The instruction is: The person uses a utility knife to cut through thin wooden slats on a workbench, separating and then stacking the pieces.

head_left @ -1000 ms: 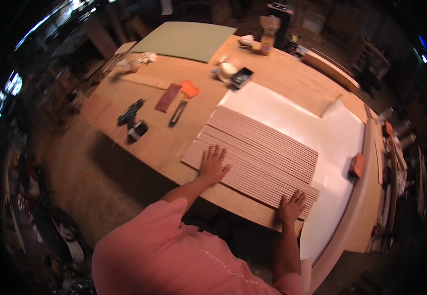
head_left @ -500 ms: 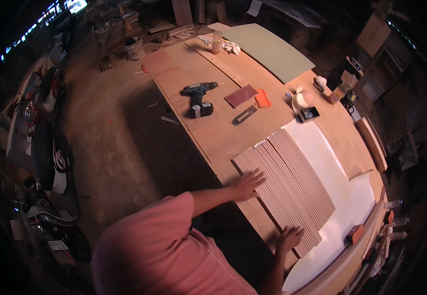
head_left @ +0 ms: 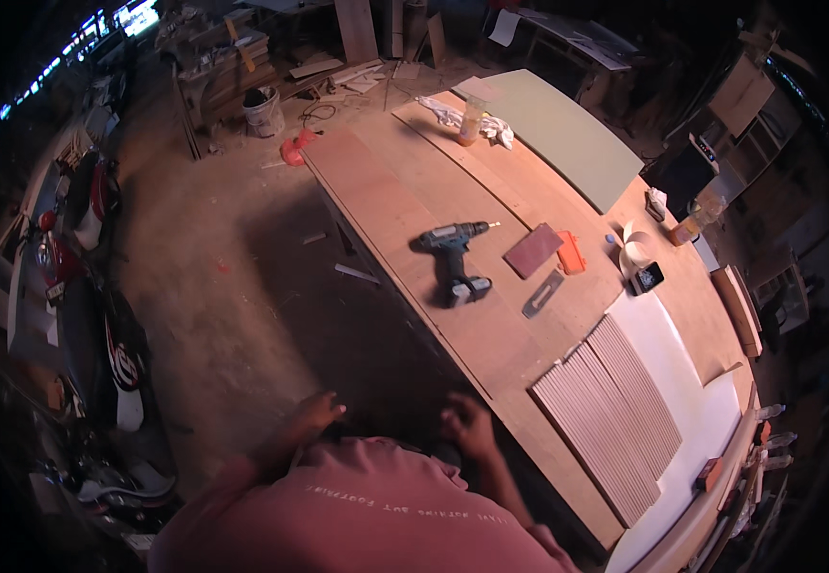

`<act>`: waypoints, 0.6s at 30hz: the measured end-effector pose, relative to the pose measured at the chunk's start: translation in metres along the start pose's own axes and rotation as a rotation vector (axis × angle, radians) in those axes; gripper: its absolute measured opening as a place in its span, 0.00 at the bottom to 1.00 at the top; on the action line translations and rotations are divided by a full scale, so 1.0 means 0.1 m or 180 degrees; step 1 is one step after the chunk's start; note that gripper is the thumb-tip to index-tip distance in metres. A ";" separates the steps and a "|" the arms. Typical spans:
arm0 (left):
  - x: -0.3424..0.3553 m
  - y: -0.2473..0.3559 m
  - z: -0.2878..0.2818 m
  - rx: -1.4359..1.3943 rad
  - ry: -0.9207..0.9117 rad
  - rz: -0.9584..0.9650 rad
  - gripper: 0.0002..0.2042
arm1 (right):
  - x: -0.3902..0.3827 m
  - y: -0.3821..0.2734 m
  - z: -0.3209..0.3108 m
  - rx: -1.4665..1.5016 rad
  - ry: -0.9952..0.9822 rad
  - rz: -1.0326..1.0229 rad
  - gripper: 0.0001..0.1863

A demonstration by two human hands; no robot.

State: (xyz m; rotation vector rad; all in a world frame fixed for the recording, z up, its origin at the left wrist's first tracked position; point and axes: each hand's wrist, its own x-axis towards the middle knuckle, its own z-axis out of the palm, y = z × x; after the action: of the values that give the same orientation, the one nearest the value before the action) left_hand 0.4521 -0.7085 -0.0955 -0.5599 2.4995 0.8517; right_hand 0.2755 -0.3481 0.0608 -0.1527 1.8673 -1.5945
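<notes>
ribbed panels [head_left: 605, 420] lie flat on the workbench [head_left: 496, 349], alongside the white sheet [head_left: 670, 358], off to the right of both hands. long axis slants from far left to near right, roughly along the bench's near edge. from my end, right hand [head_left: 470, 425] is the nearer one, apart from the panels with the bench edge between; left hand [head_left: 314, 417] is well apart, by the shirt front. i see nothing held in either (blur and shadow, so can't tell how far the fingers curl). cordless drill [head_left: 451, 260] sits ahead of right hand, left of the panels' far end.
</notes>
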 end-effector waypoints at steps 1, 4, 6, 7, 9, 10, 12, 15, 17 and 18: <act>0.14 -0.06 -0.35 -0.0105 0.0148 -0.0065 0.36 | 0.36 -0.36 0.01 -0.0221 0.0036 -0.0151 0.26; 0.45 -0.19 -1.24 -0.0687 0.0497 -0.0286 0.36 | 1.41 -1.21 -0.12 -0.0491 0.0249 -0.0924 0.22; 0.69 -0.38 -1.65 -0.1430 0.0601 -0.0477 0.35 | 2.16 -1.68 -0.36 -0.0851 0.0427 -0.0937 0.19; 0.84 -0.58 -1.79 -0.1242 0.0597 -0.0577 0.34 | 2.58 -1.86 -0.49 -0.0965 0.0600 -0.1051 0.19; 1.11 -1.02 -1.82 -0.1079 0.0552 -0.0758 0.33 | 3.52 -2.11 -0.79 -0.1081 0.1056 -0.1309 0.17; 1.26 -1.18 -1.91 -0.1084 0.0545 -0.0881 0.32 | 4.04 -2.23 -0.93 -0.1041 0.1295 -0.1462 0.16; 1.39 -0.74 -2.26 -0.1203 0.0033 -0.1205 0.28 | 4.98 -2.38 -1.42 -0.1373 0.1661 -0.1712 0.14; 1.32 -0.95 -2.29 -0.0845 0.0201 -0.1634 0.24 | 6.43 -2.78 -1.66 -0.1780 0.2207 -0.1250 0.16; 1.33 -1.15 -2.37 -0.1444 0.0179 -0.1977 0.24 | 7.24 -2.86 -2.01 -0.2114 0.2717 -0.1342 0.18; 1.33 -1.24 -2.48 -0.1736 0.0220 -0.2188 0.24 | 7.63 -2.87 -2.09 -0.2337 0.3033 -0.1555 0.19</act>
State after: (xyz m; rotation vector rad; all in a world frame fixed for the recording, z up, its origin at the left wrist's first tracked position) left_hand 0.3379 -0.9893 -0.0458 -1.5283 1.8726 1.2111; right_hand -0.5194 -0.6199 0.0187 -0.1918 3.3317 -1.2544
